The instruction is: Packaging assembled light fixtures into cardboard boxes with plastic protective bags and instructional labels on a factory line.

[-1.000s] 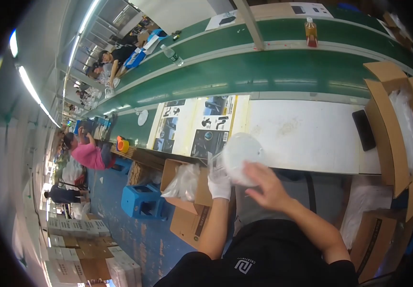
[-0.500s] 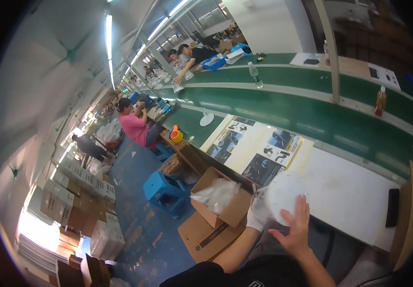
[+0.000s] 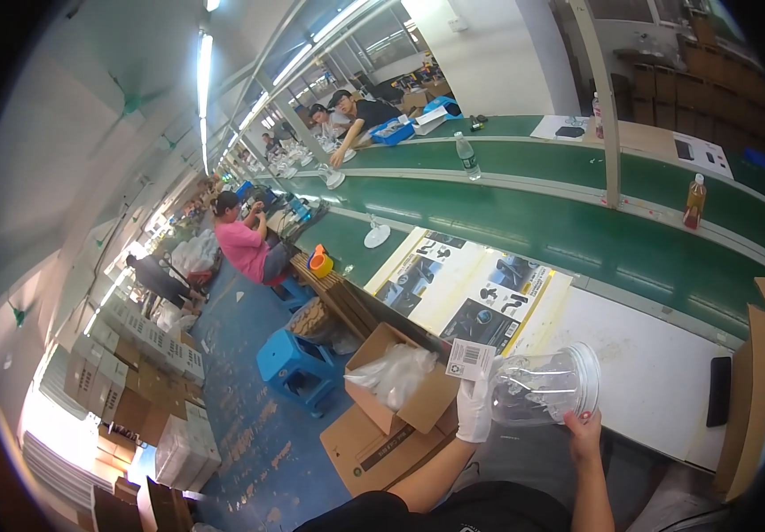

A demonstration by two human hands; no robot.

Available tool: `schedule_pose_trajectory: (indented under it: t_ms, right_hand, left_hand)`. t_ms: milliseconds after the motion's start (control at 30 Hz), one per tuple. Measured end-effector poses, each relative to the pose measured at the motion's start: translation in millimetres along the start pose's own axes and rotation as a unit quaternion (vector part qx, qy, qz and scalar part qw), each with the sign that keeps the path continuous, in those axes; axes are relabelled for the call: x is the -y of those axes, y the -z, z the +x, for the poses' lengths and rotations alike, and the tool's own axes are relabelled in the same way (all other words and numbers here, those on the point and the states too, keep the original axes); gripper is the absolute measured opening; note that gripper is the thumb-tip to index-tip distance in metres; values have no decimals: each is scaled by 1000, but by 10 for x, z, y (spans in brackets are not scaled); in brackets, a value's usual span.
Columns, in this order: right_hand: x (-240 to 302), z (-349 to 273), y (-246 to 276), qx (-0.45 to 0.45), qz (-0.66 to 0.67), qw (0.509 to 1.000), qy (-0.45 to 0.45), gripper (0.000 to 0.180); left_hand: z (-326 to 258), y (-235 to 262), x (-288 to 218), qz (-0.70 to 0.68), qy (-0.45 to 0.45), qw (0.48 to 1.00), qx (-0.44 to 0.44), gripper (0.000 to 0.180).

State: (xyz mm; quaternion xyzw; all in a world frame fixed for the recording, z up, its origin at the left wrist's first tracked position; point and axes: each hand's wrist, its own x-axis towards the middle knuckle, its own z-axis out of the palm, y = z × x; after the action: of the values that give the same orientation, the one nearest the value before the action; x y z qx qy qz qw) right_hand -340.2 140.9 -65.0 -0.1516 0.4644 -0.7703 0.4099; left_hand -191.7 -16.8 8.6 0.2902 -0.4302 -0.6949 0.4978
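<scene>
A clear plastic dome-shaped cover [image 3: 544,385] lies on its side in front of me, over the white table edge. My left hand [image 3: 474,410], in a white glove, grips its left end and pinches a small white label card [image 3: 470,359] above it. My right hand [image 3: 584,434], bare, holds the cover from below at its open rim. An open cardboard box [image 3: 388,417] with clear plastic bags [image 3: 396,373] sits just left of my hands.
White work table [image 3: 657,372] with printed flat cartons [image 3: 462,288] and a black phone [image 3: 718,391]. Green conveyor belt [image 3: 577,230] behind, with bottles. Cardboard box [image 3: 759,381] at right. Blue stool [image 3: 298,368] on the blue floor at left. Other workers sit along the line.
My view has swung left and down the line. The clear cover has turned from face-on to lying on its side, and my right hand has shifted under its rim.
</scene>
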Motion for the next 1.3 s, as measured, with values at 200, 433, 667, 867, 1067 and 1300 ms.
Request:
schedule_pose_trajectory:
  t_ms: [200,433,667,867,1067,1300]
  right_hand:
    - [-573,84,311,7,148,988,-34,55]
    - [-643,62,447,16,210,967,-142,71]
    - [-624,78,446,2,256,961,-99,73]
    - [-780,107,639,-24,254,962,-95,70]
    - [-796,112,657,-18,251,961,-115,70]
    - [-597,52,508,-4,224,967,-119,76]
  left_hand:
    - [-161,-255,-11,228,-144,953,139,33]
    - [27,-586,-13,378,-229,839,318,28]
    - [149,-729,161,376,-203,830,358,27]
    - [141,-697,323,347,-229,847,331,30]
    - [88,-728,379,364,-267,839,305,27]
    - [78,-616,398,343,-220,865,292,30]
